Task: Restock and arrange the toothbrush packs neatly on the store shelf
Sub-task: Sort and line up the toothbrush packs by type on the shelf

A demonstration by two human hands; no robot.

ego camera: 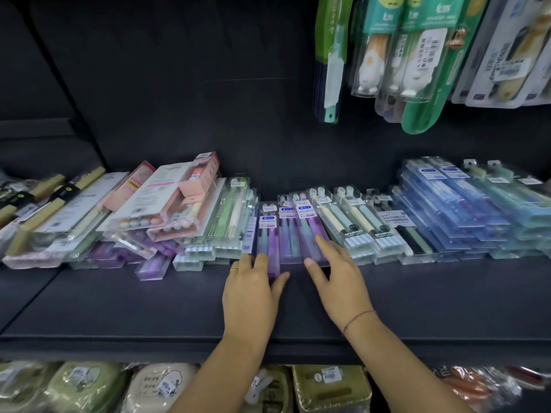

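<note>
Left hand: fingers bent over the near end of the left pack, thumb against its right edge; it looks to be grasping that end.
Right hand: released, fingers straight and flat on the right pack, thumb by its near end.
Packs: three purple ones, a middle pack between the two, lie flat side by side, labels up, mid-shelf, between the green packs and the cream packs.
Why held so: the left pack juts nearer the front than its two neighbours. The grasp probably serves to slide it back in line, while the flat palm pins the right pack so the row does not shift.
Fit: the purple row sits tight against both neighbouring rows, so a push may nudge them.
Pink boxes: piled askew on a loose heap at the left, not yet arranged.
Blue stacks: at the right, fairly even.
Progress: middle and right orderly, left side to do.
</note>
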